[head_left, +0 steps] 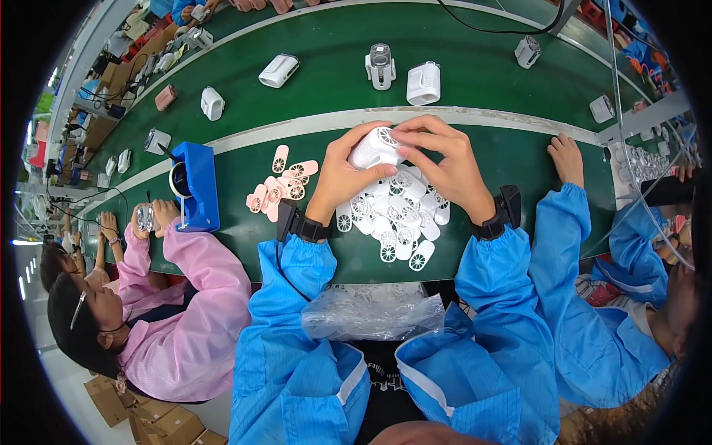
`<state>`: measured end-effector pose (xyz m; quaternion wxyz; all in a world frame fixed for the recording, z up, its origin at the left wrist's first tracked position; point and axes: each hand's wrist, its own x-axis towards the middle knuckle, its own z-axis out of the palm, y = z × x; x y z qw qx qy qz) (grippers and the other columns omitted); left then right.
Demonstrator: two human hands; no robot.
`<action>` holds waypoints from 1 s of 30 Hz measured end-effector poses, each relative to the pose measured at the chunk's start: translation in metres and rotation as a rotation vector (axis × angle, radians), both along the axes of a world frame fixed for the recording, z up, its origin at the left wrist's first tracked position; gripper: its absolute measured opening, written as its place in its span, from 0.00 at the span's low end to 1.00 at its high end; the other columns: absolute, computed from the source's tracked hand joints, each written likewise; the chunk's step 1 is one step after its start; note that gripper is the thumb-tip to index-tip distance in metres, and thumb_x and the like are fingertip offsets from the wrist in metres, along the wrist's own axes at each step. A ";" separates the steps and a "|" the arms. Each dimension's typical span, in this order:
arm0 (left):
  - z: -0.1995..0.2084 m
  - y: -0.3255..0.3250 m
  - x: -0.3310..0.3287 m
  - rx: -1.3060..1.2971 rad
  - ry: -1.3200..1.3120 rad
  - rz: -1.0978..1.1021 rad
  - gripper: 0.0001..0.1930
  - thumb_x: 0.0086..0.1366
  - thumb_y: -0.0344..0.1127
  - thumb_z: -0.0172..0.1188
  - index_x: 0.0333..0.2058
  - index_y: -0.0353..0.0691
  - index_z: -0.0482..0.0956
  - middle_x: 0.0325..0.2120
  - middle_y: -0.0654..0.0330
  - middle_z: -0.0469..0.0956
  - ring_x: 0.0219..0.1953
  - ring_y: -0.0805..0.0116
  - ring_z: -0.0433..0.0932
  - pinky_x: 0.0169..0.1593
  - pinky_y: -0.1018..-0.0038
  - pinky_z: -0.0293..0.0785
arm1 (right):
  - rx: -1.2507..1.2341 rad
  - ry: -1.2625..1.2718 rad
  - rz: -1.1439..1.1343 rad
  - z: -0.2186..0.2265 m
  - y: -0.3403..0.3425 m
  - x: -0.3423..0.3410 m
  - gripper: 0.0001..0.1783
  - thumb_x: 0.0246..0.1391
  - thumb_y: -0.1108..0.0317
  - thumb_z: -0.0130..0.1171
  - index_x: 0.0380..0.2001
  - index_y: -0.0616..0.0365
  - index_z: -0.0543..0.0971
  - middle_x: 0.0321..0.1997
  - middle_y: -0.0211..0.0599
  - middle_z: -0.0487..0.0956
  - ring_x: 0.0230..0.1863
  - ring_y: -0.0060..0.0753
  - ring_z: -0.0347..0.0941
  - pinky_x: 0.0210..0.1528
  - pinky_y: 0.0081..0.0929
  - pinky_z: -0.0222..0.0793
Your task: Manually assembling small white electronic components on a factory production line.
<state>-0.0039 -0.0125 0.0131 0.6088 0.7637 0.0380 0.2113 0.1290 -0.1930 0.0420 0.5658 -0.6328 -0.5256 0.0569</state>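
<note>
My left hand point(343, 169) is wrapped round a white plastic housing point(365, 153), which it holds tilted above the bench. A white oval cover with a round spoked vent point(387, 137) lies against the housing's upper right side. The fingertips and thumb of my right hand point(449, 159) are closed on that cover's edge; whether it is fully seated is hidden. Just beneath both hands lies a loose pile of similar white vented covers point(404, 211). To the left of it sits a smaller heap of pink vented covers point(274, 194).
Beyond a pale rail, a green conveyor point(319, 93) carries several white housings. A blue tape dispenser point(199, 185) stands at the left. A co-worker in pink point(193, 297) handles a clear part; another in blue rests a hand point(567, 159) at right. A plastic bag point(371, 315) is at my lap.
</note>
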 end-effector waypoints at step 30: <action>-0.007 -0.012 0.010 -0.259 -0.533 0.183 0.17 0.78 0.42 0.53 0.54 0.35 0.66 0.44 0.46 0.78 0.46 0.63 0.79 0.51 0.64 0.78 | -0.027 0.009 0.029 -0.022 0.021 -0.030 0.54 0.36 0.61 0.86 0.68 0.61 0.70 0.65 0.47 0.75 0.65 0.48 0.74 0.66 0.38 0.71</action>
